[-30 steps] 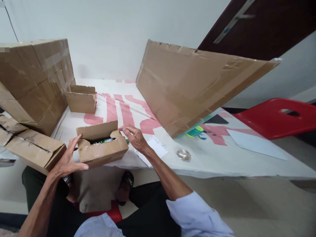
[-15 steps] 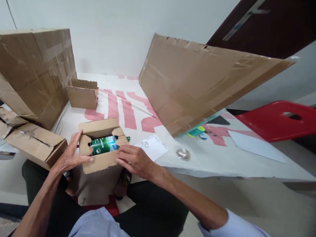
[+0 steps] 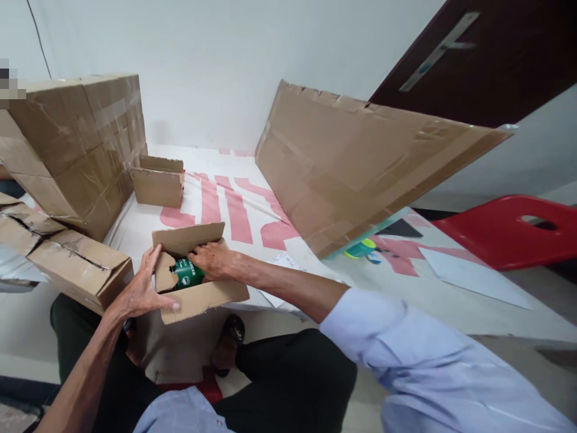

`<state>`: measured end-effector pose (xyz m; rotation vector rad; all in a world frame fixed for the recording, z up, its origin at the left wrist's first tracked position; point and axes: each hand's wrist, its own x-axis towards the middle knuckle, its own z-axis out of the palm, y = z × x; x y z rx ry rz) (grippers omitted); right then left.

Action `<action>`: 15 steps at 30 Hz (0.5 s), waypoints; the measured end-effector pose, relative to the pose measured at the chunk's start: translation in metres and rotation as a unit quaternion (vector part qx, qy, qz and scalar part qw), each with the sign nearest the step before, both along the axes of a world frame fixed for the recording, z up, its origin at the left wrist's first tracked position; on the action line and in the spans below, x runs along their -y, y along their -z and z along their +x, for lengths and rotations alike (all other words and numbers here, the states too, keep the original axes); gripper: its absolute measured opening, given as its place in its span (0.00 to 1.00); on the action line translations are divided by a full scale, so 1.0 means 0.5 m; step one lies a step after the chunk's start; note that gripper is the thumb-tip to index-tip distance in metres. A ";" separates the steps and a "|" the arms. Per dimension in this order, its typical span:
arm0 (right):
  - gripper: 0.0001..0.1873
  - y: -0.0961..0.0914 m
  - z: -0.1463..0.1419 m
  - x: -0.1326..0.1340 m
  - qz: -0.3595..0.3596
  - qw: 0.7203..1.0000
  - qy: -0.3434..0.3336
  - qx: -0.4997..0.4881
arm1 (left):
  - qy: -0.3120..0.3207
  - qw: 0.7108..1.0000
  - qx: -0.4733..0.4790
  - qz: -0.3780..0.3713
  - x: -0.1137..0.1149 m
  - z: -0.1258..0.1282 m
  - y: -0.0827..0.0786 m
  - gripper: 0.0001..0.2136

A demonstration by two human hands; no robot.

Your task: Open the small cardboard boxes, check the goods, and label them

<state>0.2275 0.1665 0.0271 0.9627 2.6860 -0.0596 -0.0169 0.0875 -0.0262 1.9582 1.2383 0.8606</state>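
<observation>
The open carton (image 3: 210, 299) is matt cardboard with rough-torn edges. The green container (image 3: 187, 275) looks smooth, slightly glossy. The red chair (image 3: 500, 237) is smooth, shiny plastic.

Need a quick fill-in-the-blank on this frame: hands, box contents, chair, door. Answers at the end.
1. The left hand holds the open cardboard box at its ____ end, as pictured.
2. The visible part of the labelled container, partly hidden by the right hand, is mostly ____.
3. The plastic chair at the picture's right edge is ____.
4. The dark door fills the upper ____ corner.

Missing words: left; green; red; right.
</observation>
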 end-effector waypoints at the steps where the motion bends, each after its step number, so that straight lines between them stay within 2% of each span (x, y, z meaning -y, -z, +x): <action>1: 0.31 0.004 0.003 -0.003 -0.010 1.000 -0.011 -0.005 | -0.001 1.000 0.000 -0.003 0.000 0.001 0.000 0.69; 6: 0.31 0.013 0.039 -0.009 -0.050 0.996 -0.030 -0.064 | -0.025 1.000 0.011 0.015 0.004 0.002 0.000 0.66; 10: 0.37 0.017 0.082 -0.002 -0.087 0.975 -0.010 -0.205 | -0.037 0.997 0.061 0.014 0.004 -0.001 0.005 0.63; 12: 0.40 0.020 0.099 0.004 -0.131 0.943 0.014 -0.305 | -0.031 0.994 0.106 -0.017 -0.003 0.000 0.007 0.62; 13: 0.42 0.020 0.105 0.006 -0.159 0.918 0.028 -0.362 | -0.025 0.991 0.129 -0.031 -0.007 0.002 0.008 0.62; 15: 0.45 0.020 0.113 0.009 -0.218 0.848 0.057 -0.480 | -0.013 0.987 0.156 -0.047 -0.018 0.007 0.008 0.62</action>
